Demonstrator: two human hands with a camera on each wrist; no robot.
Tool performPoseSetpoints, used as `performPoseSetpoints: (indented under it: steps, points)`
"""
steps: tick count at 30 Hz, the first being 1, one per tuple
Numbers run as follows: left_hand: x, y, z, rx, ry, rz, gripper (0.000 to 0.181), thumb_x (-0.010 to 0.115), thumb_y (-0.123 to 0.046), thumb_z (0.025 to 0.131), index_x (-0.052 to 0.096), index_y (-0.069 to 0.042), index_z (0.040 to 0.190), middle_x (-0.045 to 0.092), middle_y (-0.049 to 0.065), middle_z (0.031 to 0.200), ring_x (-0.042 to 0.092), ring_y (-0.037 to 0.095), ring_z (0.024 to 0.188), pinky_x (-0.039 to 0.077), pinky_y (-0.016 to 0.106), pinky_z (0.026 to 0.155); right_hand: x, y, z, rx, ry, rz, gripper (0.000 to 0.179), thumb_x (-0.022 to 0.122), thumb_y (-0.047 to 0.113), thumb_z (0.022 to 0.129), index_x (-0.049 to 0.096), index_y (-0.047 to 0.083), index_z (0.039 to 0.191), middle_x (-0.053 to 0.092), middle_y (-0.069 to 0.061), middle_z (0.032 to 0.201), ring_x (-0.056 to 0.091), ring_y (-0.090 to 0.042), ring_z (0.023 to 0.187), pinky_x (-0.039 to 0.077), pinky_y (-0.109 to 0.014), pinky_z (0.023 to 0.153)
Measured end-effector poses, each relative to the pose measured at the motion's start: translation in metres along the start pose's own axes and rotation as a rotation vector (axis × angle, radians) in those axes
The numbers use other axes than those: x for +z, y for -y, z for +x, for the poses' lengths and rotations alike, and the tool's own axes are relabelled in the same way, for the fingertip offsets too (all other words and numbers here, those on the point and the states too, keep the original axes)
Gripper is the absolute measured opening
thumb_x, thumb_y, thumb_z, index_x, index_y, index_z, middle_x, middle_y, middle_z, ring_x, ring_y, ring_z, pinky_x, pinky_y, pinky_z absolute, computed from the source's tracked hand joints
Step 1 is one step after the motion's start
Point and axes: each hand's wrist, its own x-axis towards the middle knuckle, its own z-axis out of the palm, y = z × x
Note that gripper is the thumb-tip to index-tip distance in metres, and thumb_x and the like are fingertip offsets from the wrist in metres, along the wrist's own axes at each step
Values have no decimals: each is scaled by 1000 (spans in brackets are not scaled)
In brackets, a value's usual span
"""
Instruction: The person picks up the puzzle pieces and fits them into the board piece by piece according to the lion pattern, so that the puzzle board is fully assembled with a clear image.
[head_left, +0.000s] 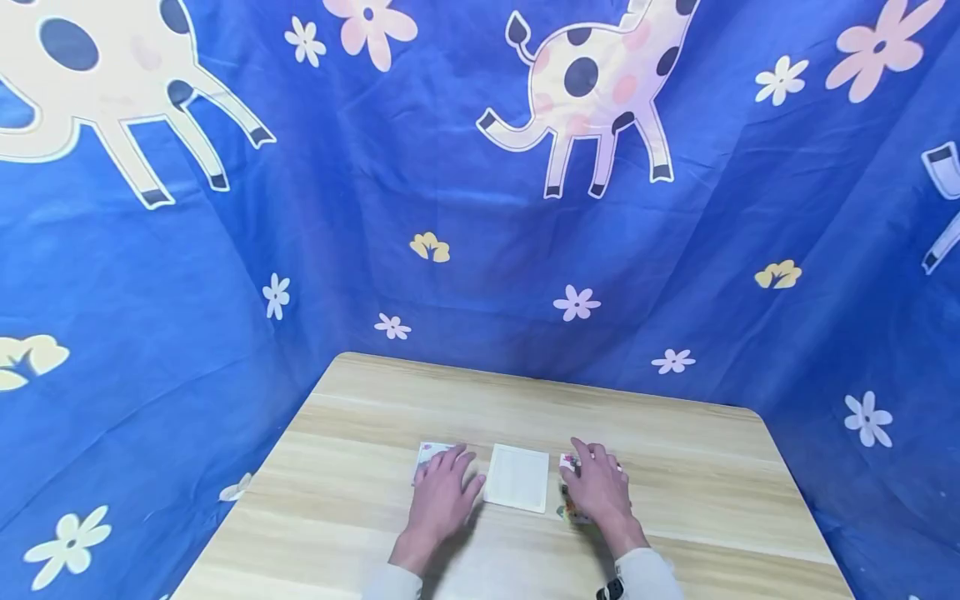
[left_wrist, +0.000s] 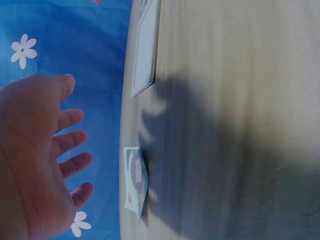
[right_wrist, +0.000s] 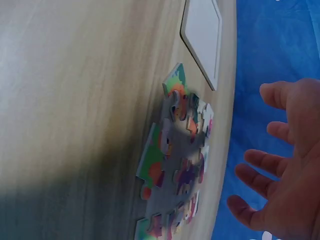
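A white, shallow-rimmed puzzle tray lies flat on the table between the two hands. My left hand hovers over a small pale picture sheet, with fingers spread and nothing held. The left wrist view shows that sheet on the wood, apart from the fingers. Over on the right, loose jigsaw pieces printed in green, orange and purple lie spread on the table. Above them is my right hand, its fingers loosely bent and holding nothing; it hides many of the pieces in the head view.
The light wooden table has rounded far corners. A blue curtain with animals and flowers hangs behind it and along both sides. There is a dark watch on the right wrist.
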Motion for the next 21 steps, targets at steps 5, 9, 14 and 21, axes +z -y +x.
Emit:
performPoseSetpoints:
  steps: [5, 9, 14, 21]
  points:
    - [6, 0, -5, 14, -20, -12, 43, 56, -41, 94, 60, -15, 127, 55, 8, 138, 47, 32, 128, 37, 57, 102, 5, 0, 0, 9, 7, -2, 57, 58, 43, 90, 48, 21, 142, 53, -15, 135, 51, -35, 120, 38, -62, 94]
    - [13, 0, -5, 12, -17, -55, 43, 59, -40, 92, 60, -14, 127, 58, 9, 134, 48, 36, 127, 35, 59, 105, 7, -1, 3, 5, -4, -8, 54, 59, 42, 90, 51, 20, 139, 55, -15, 130, 52, -34, 115, 39, -60, 91]
    - [22, -2, -6, 15, -8, -82, 41, 63, -37, 90, 62, -15, 124, 60, 6, 126, 56, 30, 116, 43, 52, 98, 12, -6, 7, 6, 0, -11, 52, 61, 39, 90, 54, 18, 136, 57, -15, 125, 53, -33, 110, 39, -60, 89]
    - [33, -5, -9, 15, 9, -110, 40, 66, -35, 87, 64, -14, 121, 61, 5, 123, 56, 26, 111, 47, 47, 89, 18, -11, 14, 4, -9, -6, 49, 63, 37, 88, 57, 19, 133, 59, -11, 119, 53, -30, 108, 40, -57, 87]
